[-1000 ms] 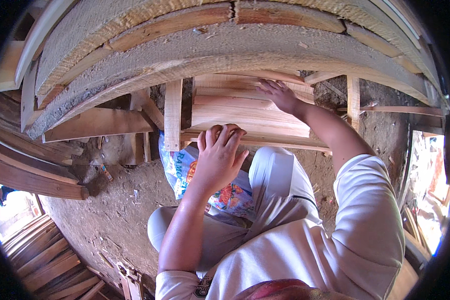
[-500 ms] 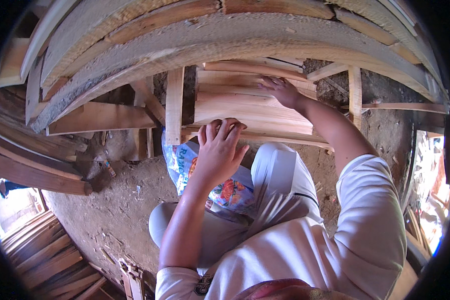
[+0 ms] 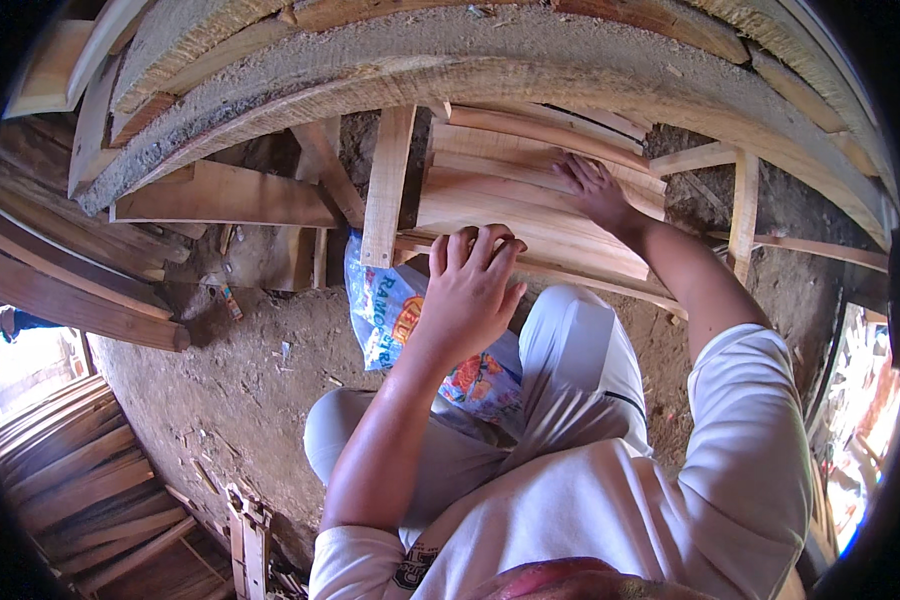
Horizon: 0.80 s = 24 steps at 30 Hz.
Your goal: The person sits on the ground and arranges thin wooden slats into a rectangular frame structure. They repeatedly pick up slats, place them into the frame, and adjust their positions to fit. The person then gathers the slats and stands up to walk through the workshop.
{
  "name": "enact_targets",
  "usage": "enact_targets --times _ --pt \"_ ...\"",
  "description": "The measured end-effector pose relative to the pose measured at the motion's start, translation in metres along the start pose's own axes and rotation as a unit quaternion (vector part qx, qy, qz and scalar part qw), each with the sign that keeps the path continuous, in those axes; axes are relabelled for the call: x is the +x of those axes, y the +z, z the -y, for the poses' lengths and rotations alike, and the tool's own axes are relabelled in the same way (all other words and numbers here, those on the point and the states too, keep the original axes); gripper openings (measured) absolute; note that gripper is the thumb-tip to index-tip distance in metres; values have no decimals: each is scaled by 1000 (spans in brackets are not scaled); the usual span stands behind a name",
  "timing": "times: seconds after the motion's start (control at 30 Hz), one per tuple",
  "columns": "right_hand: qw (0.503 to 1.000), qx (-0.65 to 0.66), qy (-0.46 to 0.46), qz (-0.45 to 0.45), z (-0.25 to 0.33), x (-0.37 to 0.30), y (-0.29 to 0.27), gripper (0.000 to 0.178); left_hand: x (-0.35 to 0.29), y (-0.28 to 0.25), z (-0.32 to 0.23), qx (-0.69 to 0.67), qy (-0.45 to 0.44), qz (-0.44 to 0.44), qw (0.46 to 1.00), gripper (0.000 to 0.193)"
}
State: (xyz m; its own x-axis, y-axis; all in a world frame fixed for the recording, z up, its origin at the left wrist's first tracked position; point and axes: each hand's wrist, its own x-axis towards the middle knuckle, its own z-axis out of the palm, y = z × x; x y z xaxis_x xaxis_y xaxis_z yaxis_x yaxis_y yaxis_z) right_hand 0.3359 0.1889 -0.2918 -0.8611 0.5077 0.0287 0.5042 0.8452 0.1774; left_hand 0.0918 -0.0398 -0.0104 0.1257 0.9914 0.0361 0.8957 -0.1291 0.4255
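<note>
Boards (image 3: 515,212) already lie side by side below the far curved beam (image 3: 470,75), where I see the right hand (image 3: 600,190) flat on top, gripping nothing, and the left hand (image 3: 473,290) bent by the near rail (image 3: 595,282), its hold and what's left unclear.

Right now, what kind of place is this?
It looks like a woodworking place, perhaps a carpenter's workshop: pale boards under the right hand, a pile of sawn planks at lower left, and wood scraps on the dirt floor.
</note>
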Motion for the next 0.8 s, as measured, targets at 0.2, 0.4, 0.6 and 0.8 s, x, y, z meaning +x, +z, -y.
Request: enact_targets --times 0.2,0.4,0.6,0.8 --pt "999 -47 5 17 1 -3 -4 80 2 1 0 -2 10 -4 1000 46" --pt "1000 3 -4 -27 -4 -3 -10 76 3 0 -3 -2 5 -2 1000 47" --pt "999 -46 2 20 -3 -4 -12 73 3 2 -2 5 11 -12 1000 46" --pt "1000 23 -6 -5 -4 -1 -10 74 1 2 -2 6 3 -13 1000 45"
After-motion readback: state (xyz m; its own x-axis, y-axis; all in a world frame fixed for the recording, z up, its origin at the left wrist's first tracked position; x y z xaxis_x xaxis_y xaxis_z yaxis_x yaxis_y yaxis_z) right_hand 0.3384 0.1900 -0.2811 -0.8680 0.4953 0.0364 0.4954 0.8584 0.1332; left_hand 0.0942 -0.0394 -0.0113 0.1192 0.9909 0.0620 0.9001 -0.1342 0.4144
